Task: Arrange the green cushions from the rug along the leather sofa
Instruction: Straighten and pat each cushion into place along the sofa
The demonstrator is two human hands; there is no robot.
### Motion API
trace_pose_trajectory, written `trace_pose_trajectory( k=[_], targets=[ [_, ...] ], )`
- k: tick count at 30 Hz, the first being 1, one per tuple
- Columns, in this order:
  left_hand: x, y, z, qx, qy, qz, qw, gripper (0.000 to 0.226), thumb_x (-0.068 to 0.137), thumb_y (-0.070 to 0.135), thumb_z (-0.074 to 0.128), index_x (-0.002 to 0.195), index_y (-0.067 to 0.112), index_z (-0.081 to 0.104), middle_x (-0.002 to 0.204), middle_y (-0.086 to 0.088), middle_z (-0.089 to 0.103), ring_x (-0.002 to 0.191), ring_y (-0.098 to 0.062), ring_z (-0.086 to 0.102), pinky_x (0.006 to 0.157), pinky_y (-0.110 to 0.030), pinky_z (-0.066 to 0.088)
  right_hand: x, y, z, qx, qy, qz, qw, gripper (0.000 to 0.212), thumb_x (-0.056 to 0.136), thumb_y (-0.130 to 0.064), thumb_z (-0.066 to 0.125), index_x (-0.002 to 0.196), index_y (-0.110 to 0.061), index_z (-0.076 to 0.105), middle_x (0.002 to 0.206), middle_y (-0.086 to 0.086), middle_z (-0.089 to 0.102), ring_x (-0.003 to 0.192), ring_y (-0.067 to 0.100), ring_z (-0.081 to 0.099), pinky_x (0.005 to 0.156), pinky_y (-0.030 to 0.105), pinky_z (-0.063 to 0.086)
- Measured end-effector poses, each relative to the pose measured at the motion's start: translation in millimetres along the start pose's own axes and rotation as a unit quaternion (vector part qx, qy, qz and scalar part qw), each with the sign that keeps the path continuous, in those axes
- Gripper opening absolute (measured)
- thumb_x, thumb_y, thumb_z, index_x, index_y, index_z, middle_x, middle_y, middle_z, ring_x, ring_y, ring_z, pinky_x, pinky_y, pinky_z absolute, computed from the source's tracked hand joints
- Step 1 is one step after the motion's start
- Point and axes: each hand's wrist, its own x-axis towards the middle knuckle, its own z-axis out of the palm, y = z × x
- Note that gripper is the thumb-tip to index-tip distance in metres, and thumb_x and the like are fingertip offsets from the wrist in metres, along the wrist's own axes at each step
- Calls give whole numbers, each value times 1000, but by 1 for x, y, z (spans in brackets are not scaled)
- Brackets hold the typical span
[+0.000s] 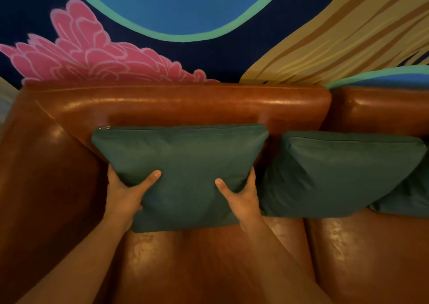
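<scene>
A green cushion (183, 162) stands upright against the backrest of the brown leather sofa (185, 103), at its left end. My left hand (126, 193) grips the cushion's lower left side, thumb on the front and fingers behind. On the lower right side my right hand (241, 195) grips it the same way. A second green cushion (336, 176) leans on the backrest just to the right. Part of a third green cushion (408, 199) shows behind it at the right edge.
The sofa's left armrest (41, 176) rises close beside the held cushion. Bare seat leather (209, 269) spreads below my arms. A painted mural wall (185, 8) stands behind the sofa.
</scene>
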Motion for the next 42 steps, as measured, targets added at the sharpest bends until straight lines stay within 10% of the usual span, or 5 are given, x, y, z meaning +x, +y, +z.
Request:
trace_pose_trajectory(
  k=[7, 23, 28, 34, 42],
  targets=[
    [-22, -37, -2, -48, -49, -96, 993, 105, 63, 37, 94, 148, 57, 35, 131, 24, 62, 120, -18, 65, 83, -66, 59, -22, 44, -2, 113, -42, 75, 990, 120, 54, -67, 95, 156, -53, 33, 146, -18, 60, 130, 4, 60, 109, 45, 54],
    [-8, -91, -11, -205, -11, -262, 943, 116, 47, 87, 86, 150, 48, 48, 159, 8, 48, 137, -35, 55, 74, -67, 60, -38, 83, 11, 186, -71, 121, 973, 114, 58, -50, 101, 154, -46, 40, 148, -12, 61, 135, 14, 60, 117, 53, 45],
    [5, -85, 4, -196, 4, -247, 949, 97, 60, 79, 79, 147, 44, 52, 152, 9, 51, 141, -32, 48, 76, -61, 62, -35, 82, 24, 188, -72, 91, 975, 85, 84, -22, 86, 155, -34, 41, 146, -11, 63, 133, 10, 61, 117, 50, 46],
    [-5, -80, -12, -130, 80, -124, 981, 107, 58, 85, 81, 151, 63, 36, 162, 11, 43, 139, -21, 52, 100, -61, 53, -43, 59, 10, 99, 60, -14, 993, 115, 58, -73, 91, 154, -64, 27, 166, -13, 35, 152, 10, 37, 121, 46, 39],
    [13, -70, 2, -25, 25, 14, 999, 102, 58, 75, 92, 144, 72, 36, 153, 16, 52, 138, -13, 55, 109, -59, 49, -24, 10, 25, 53, 84, -78, 992, 105, 61, -76, 86, 153, -53, 40, 156, -15, 43, 145, 2, 42, 121, 44, 40]
  ],
)
